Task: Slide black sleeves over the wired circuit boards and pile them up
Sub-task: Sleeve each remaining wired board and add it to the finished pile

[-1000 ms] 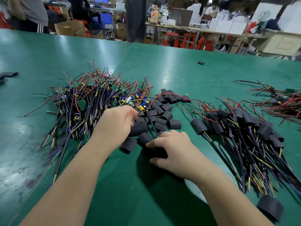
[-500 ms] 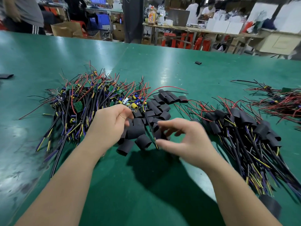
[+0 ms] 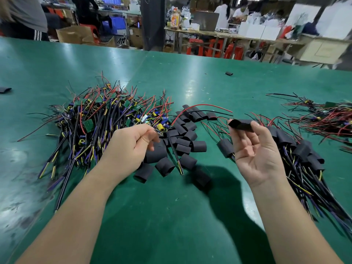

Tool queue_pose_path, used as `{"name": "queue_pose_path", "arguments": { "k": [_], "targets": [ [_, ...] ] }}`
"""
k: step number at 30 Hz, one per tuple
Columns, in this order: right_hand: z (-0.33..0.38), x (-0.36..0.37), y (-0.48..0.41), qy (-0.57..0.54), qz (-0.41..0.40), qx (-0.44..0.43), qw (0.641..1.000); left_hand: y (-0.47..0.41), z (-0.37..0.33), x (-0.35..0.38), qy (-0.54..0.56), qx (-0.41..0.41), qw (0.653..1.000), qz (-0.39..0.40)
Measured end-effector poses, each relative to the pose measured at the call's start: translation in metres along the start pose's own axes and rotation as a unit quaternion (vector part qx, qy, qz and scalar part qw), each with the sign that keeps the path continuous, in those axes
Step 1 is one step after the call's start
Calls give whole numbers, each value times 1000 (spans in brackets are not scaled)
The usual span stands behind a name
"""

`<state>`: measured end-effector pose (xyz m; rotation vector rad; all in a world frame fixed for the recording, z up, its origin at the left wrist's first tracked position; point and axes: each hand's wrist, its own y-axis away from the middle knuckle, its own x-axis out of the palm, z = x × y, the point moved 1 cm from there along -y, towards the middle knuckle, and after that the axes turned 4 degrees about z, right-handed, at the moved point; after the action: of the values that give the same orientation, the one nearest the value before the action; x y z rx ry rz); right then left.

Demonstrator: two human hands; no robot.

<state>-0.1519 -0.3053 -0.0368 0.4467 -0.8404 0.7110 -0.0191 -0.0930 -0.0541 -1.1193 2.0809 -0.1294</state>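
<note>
- Evidently mid-sleeving: left hand [image 3: 131, 147] pinched a wired board [image 3: 162, 128] above the loose sleeve pile [image 3: 182, 147].
- To that pile's right, the right hand [image 3: 255, 149] pinched one black sleeve [image 3: 241, 124].
- Next needed: sleeve mouth aligned to board.

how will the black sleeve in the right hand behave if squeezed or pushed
The black sleeve is probably light: the right hand holds it by a pinch alone. Likely soft: loose sleeves nearby lie flattened, so rolling seems unlikely.

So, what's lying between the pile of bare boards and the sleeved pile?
A heap of loose black sleeves on the green table, in the head view.
</note>
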Motion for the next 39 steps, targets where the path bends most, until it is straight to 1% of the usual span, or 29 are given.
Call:
{"name": "queue_pose_path", "arguments": {
  "k": [2, 5, 13, 18, 23, 27, 30, 32, 35, 39],
  "targets": [
    [0, -2, -1, -21, -27, 17, 999, 0, 0, 0, -1, 11, 1000, -3],
    [-1, 0, 0, -68, -42, 33, 996, 0, 0, 1, -4, 13, 1000, 1],
    [-7, 6, 4, -61, -33, 70, 995, 0, -1, 5, -42, 40, 998, 19],
    [-10, 6, 5, -1, 2, 54, 999, 2, -7, 11, -93, 53, 994, 37],
    [-27, 9, 8, 11, 12, 94, 995, 9, -23, 26, -79, 78, 992, 60],
    [-39, 11, 13, 99, 42, 128, 986, 11, -28, 33, -83, 94, 990, 58],
    [-38, 8, 12, 154, 24, 106, 982, 10, -28, 32, -86, 97, 991, 30],
    [-37, 7, 12, 178, 14, 89, 980, 10, -27, 30, -103, 104, 989, 25],
    [-39, 8, 13, 186, 3, 78, 980, 10, -28, 29, -150, 135, 978, 43],
    [-40, 5, 13, 195, -15, 83, 977, 11, -30, 28, -180, 171, 967, 58]
  ]
}}
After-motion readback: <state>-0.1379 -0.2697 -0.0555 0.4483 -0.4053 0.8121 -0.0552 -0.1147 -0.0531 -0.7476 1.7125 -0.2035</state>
